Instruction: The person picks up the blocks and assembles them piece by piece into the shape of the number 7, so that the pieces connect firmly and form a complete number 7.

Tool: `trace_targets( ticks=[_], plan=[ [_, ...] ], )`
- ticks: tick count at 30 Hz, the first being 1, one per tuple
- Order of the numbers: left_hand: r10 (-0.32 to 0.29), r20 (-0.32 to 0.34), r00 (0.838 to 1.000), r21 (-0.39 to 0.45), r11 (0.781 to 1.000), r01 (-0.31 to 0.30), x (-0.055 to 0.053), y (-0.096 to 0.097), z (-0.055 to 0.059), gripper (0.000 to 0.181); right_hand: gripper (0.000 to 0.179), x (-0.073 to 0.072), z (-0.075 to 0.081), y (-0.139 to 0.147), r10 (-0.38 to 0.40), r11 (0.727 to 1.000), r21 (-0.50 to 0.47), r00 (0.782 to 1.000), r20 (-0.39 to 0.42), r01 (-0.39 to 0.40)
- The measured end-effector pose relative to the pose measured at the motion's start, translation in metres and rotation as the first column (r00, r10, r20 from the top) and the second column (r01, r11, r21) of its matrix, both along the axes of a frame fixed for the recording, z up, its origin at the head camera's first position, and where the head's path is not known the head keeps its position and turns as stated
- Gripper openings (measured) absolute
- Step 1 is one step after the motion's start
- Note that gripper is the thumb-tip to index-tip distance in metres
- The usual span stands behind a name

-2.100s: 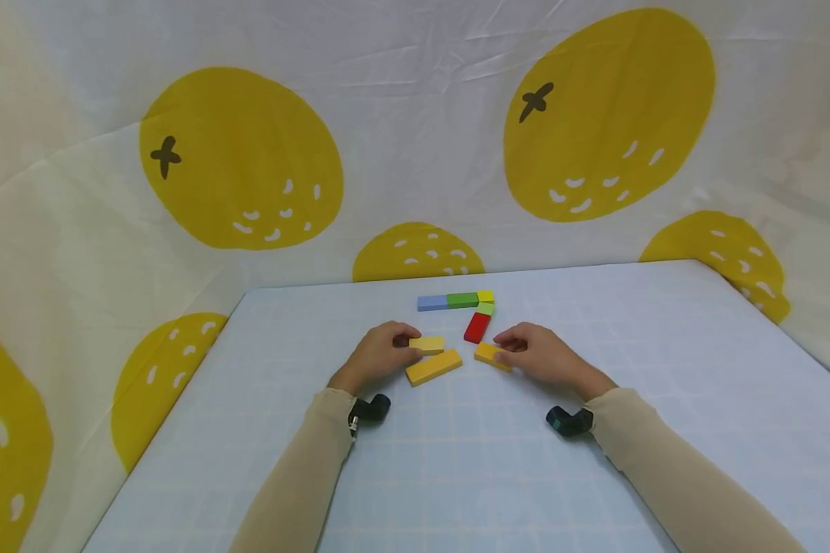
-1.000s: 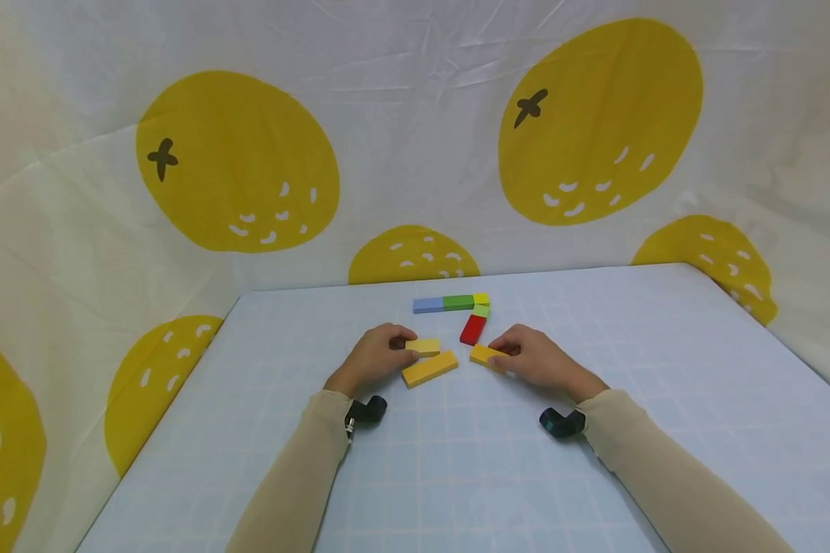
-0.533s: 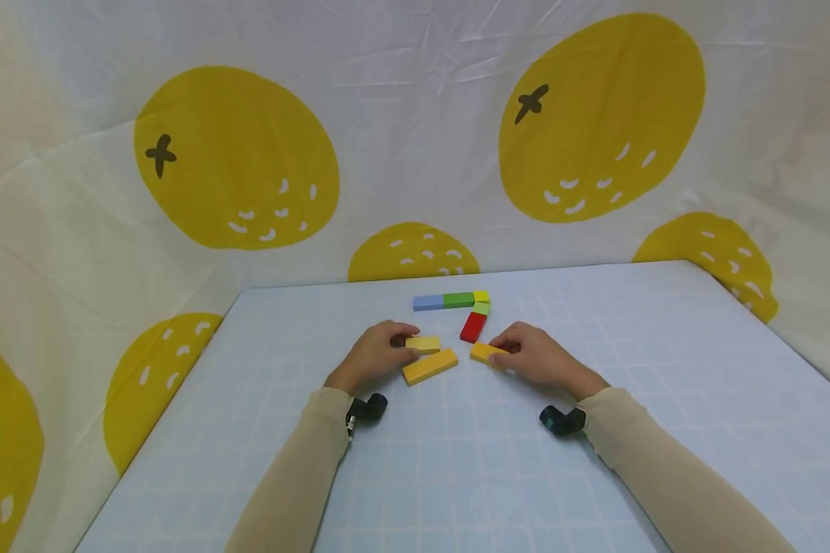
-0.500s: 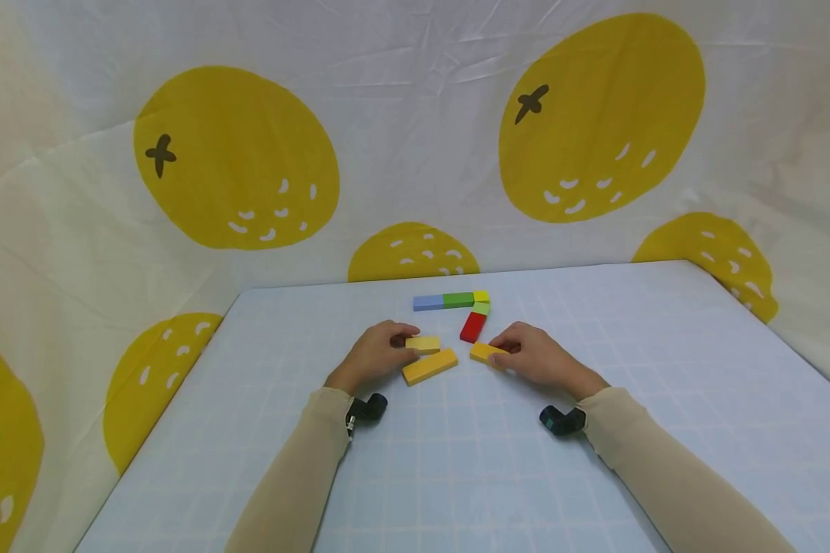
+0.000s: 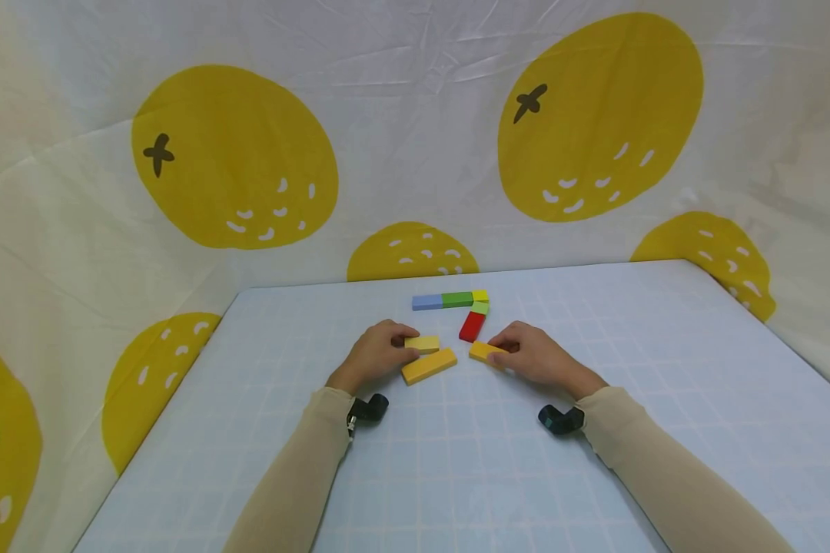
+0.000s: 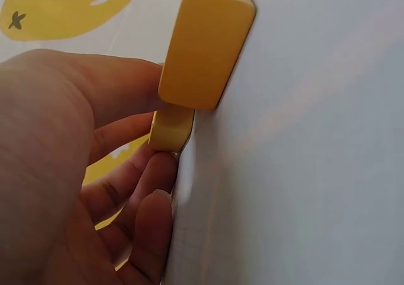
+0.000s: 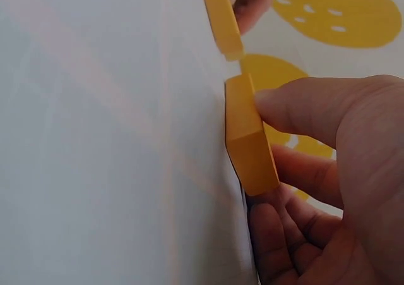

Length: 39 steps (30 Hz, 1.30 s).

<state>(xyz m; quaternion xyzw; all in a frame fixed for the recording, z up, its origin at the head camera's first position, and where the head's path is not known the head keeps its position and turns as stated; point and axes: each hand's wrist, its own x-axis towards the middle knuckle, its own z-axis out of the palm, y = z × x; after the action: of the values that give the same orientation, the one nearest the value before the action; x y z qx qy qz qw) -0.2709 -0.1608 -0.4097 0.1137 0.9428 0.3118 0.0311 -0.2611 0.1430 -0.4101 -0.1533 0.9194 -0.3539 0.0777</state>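
Observation:
My left hand (image 5: pixel 375 355) pinches the left end of a pale yellow block (image 5: pixel 423 344) lying flat on the table. Just in front of that block is a longer orange-yellow block (image 5: pixel 429 366), set at a slant; the left wrist view shows its end (image 6: pixel 205 51) close to the thumb. On the other side, my right hand (image 5: pixel 536 355) grips an orange block (image 5: pixel 486 352) by its right end, thumb on the near side. The right wrist view shows this orange block (image 7: pixel 249 136) against the tabletop. A red block (image 5: pixel 473 326) lies just behind it, a small gap between them.
Behind the hands, a blue block (image 5: pixel 427 302), a green block (image 5: pixel 457 299) and a small yellow block (image 5: pixel 480 296) form a row. A light green block (image 5: pixel 480 308) joins that row to the red one. The checked table (image 5: pixel 456 476) ends at a fruit-print cloth (image 5: pixel 415 138).
The hands and blocks keep their places on the table. Only the head view shifts slightly.

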Motion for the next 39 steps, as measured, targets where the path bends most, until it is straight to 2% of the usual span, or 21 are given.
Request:
trace_targets(
  ticks=[23, 34, 39],
  plan=[
    [0.014, 0.037, 0.999, 0.075, 0.997, -0.017, -0.0024, -0.0023, -0.0008, 0.032, 0.031, -0.0006, 0.0003, -0.0031, -0.001, 1.000, 0.017, 1.000, -0.013, 0.001],
    [0.061, 0.098, 0.993, 0.109, 0.991, -0.071, -0.0009, -0.0016, 0.0008, 0.031, 0.031, 0.0016, 0.0008, -0.0039, -0.013, 1.000, 0.007, 1.000, 0.013, 0.013],
    [0.062, 0.100, 0.993, 0.123, 0.990, -0.074, -0.0019, -0.0002, 0.0020, 0.030, 0.031, 0.0011, -0.0005, -0.0022, -0.011, 1.000, 0.011, 1.000, 0.001, 0.011]
  ],
)
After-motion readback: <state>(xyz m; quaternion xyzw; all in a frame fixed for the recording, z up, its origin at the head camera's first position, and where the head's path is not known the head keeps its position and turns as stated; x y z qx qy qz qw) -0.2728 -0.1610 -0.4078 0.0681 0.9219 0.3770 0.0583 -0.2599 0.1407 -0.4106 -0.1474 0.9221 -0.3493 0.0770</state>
